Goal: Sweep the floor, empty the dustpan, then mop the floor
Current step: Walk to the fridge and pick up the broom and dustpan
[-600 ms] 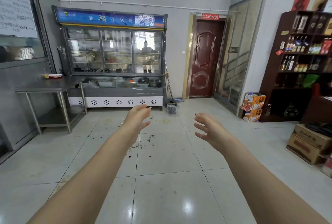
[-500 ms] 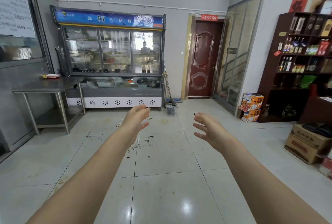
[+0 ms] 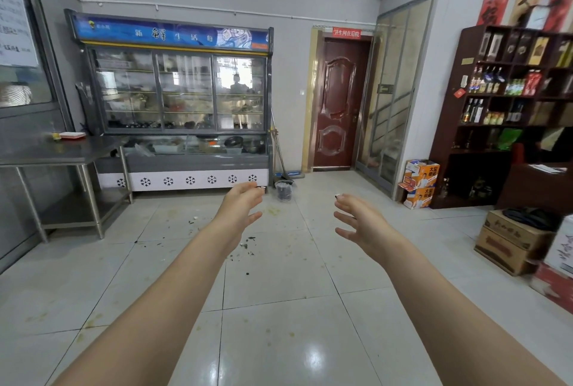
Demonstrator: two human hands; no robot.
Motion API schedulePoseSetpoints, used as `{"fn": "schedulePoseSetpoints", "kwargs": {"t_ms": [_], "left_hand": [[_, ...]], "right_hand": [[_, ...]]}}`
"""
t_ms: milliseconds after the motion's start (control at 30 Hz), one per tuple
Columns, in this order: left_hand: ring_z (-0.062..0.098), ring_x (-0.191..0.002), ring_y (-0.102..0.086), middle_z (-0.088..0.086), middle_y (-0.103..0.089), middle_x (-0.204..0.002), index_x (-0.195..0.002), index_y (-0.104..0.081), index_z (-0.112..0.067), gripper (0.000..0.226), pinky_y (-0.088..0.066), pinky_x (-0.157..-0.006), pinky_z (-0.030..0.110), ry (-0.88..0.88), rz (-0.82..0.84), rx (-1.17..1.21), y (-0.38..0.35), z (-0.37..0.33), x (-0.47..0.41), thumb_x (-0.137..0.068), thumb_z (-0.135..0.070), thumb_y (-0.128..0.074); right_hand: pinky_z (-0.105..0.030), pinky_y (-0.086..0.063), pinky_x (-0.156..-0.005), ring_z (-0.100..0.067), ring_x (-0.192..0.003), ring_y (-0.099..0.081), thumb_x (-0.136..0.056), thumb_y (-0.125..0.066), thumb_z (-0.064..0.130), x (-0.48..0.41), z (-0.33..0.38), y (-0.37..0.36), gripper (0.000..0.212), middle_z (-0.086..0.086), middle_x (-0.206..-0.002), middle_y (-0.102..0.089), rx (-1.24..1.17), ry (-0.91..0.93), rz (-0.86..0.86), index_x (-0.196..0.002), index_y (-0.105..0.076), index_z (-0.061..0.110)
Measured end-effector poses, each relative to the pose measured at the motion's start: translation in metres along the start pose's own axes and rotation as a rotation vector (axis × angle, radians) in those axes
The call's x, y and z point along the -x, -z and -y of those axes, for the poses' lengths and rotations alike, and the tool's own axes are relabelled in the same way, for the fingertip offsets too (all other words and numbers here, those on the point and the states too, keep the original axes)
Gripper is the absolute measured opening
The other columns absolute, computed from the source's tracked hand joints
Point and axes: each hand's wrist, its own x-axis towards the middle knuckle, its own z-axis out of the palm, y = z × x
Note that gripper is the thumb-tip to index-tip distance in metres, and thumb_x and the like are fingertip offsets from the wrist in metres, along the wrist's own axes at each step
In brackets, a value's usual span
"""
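Sweeping is not yet begun: left hand (image 3: 240, 209) and right hand (image 3: 361, 221) reach forward empty, fingers apart. Dark scattered debris (image 3: 245, 246) lies on the pale tiled floor (image 3: 294, 323). The next move calls for fetching the long-handled tools (image 3: 278, 147) leaning beside the glass-fronted display fridge (image 3: 173, 91) (broom or mop, unclear).

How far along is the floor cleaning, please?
Nothing looks done: dark scattered debris lies on the pale tiled floor. Left hand and right hand are empty. The long-handled tools leaning beside the glass-fronted display fridge are untouched; sweeping, emptying, mopping remain.
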Motion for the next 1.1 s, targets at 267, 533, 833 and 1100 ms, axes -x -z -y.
{"fn": "schedulePoseSetpoints", "kwargs": {"t_ms": [267,533,833,1100], "left_hand": [[0.02,-0.123,-0.051,0.004,-0.055,-0.12,-0.122,-0.052,-0.012,0.027,-0.045,-0.103,0.041,0.032,0.058,0.016,-0.049,0.009,-0.009,-0.095,-0.012,-0.054],[0.02,-0.124,-0.051,0.004,-0.056,-0.116,-0.124,-0.051,-0.01,0.03,-0.045,-0.102,0.039,0.061,0.133,0.031,-0.123,0.021,-0.02,-0.095,-0.011,-0.053],[0.022,-0.124,-0.052,0.008,-0.058,-0.122,-0.121,-0.054,-0.011,0.028,-0.047,-0.088,0.034,0.112,0.16,0.051,-0.24,0.052,-0.037,-0.093,-0.01,-0.056],[0.021,-0.124,-0.052,0.004,-0.057,-0.116,-0.127,-0.051,-0.008,0.033,-0.047,-0.096,0.037,0.114,0.139,0.086,-0.339,0.067,-0.043,-0.094,-0.01,-0.055]], "right_hand": [[-0.038,-0.046,-0.093,-0.02,-0.126,-0.048,-0.091,-0.06,0.028,-0.003,-0.001,0.035,0.052,-0.002,-0.135,-0.05,-0.038,0.006,-0.091,-0.139,-0.044,0.014],[-0.04,-0.045,-0.097,-0.021,-0.125,-0.049,-0.091,-0.06,0.028,-0.014,0.0,0.1,0.05,-0.002,-0.134,-0.051,-0.069,0.005,-0.179,-0.137,-0.046,0.013],[-0.041,-0.043,-0.1,-0.022,-0.125,-0.048,-0.093,-0.058,0.028,-0.036,0.012,0.206,0.032,0.001,-0.123,-0.054,-0.065,0.004,-0.179,-0.122,-0.052,0.017],[-0.042,-0.043,-0.101,-0.021,-0.124,-0.049,-0.093,-0.058,0.027,-0.071,0.025,0.296,0.016,0.001,-0.126,-0.054,-0.038,0.004,-0.135,-0.107,-0.055,0.021]]}}
